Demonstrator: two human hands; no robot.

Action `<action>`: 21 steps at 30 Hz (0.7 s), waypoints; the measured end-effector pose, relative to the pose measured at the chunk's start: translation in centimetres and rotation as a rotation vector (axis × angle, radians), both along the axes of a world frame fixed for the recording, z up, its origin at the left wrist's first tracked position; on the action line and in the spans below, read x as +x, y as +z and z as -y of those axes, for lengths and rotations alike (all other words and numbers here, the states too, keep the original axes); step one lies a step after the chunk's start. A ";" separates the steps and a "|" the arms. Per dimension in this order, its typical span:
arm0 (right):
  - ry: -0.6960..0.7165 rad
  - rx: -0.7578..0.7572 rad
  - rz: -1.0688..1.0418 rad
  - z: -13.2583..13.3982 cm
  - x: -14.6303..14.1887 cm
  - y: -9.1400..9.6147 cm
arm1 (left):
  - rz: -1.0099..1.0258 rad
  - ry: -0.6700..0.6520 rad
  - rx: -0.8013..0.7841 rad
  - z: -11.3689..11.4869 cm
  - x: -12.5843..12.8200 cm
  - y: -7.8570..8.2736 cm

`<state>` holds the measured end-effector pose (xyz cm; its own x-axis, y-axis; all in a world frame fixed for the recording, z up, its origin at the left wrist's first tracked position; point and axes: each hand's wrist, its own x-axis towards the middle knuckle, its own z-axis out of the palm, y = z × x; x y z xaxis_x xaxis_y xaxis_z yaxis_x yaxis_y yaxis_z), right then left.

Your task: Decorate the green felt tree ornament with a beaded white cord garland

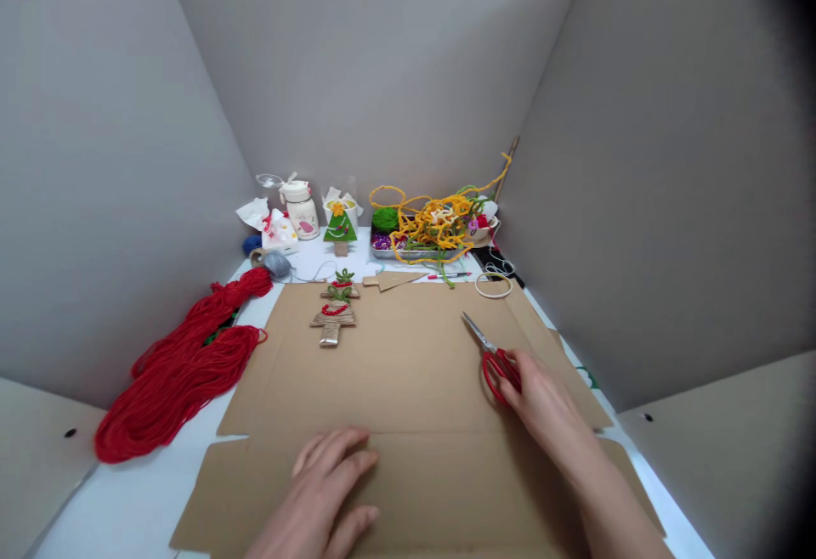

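My right hand [536, 389] has its fingers on the red handles of a pair of scissors [490, 353]. The blades point away and to the left, slightly parted or closed, too small to tell, low over a flattened cardboard sheet [414, 372]. Near the front edge of that cardboard, my left hand [331, 487] rests with its fingers spread and nothing in them. Beyond it lie two small twine-wrapped tree ornaments [332, 319] with red beads and green bows, one partly covering the other.
Red yarn skeins [184, 381] lie at the left. Along the back stand a white bottle [299, 211], a green felt tree [340, 229] and a metal tray [417, 254] heaped with tangled yellow yarn [439, 221]. A pale ring [493, 285] lies back right. Grey walls [663, 160] enclose the table.
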<state>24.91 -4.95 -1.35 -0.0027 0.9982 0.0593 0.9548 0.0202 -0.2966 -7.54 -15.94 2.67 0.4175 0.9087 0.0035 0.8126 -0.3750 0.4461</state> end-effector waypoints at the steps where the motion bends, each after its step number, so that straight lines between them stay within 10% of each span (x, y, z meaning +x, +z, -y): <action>1: 0.010 0.001 0.015 -0.2 -0.2 -0.4 | -0.021 0.044 0.015 0.0 -0.8 0.0; 13: 0.067 0.119 0.078 -1.5 0.5 -4.3 | -0.165 0.697 0.265 -4.1 -17.5 1.6; 21: 0.049 0.135 0.076 -1.7 0.5 -4.7 | -0.216 0.777 0.322 -15.4 -20.7 0.8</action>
<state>25.43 -3.27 -6.02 -0.0604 0.9798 0.1905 0.9714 0.1016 -0.2148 -28.20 -0.58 3.43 -0.2998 0.9051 0.3014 0.9455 0.2399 0.2201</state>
